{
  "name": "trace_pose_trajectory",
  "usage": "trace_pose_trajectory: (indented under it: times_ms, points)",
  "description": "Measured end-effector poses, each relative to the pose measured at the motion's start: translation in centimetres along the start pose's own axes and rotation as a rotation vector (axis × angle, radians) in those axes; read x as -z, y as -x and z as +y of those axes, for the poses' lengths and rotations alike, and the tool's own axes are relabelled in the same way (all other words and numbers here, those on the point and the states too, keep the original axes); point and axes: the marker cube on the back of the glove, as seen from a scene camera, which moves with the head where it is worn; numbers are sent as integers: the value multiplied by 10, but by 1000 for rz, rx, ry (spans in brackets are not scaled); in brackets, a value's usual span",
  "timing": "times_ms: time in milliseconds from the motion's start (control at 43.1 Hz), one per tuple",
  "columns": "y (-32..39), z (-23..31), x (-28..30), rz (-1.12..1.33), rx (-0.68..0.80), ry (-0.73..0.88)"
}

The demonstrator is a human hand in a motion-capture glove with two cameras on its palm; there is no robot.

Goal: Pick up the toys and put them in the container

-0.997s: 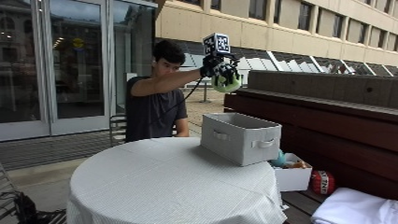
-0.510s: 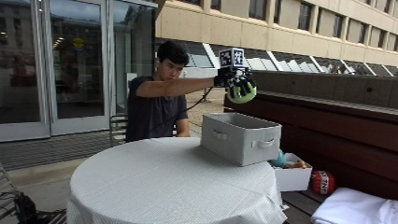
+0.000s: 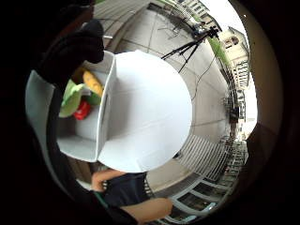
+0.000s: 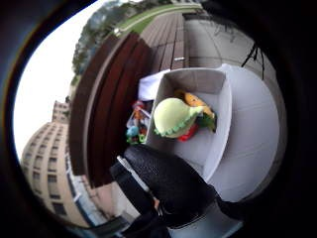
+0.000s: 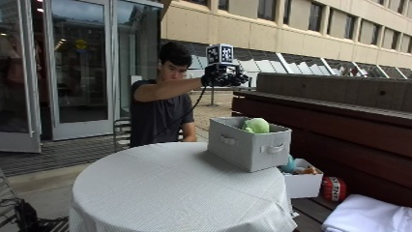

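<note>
A grey fabric container stands at the far right of the round table. A green plush toy pokes out of its top. My gloved right hand is raised well above and a little left of the container, holding nothing, its fingers relaxed. The palm views look down into the container, where the green toy lies on a yellow toy and a red one. A gloved finger shows in front, away from the toys.
The table has a white cloth. Behind it runs a dark wooden bench bearing a small white box of toys, a red object and a white cloth. A tripod stands on the paving.
Earlier the hand gripped the green toy high above the container. Now the toy lies in the container and the hand is empty, still raised and a little further left.
</note>
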Motion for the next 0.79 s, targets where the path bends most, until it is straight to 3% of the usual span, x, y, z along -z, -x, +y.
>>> trace_pose_trajectory:
  times_ms: [696, 788]
  points:
    - [-246, 122, 1, 92, -190, -20]
    - [-260, 140, 4, 65, -299, 33]
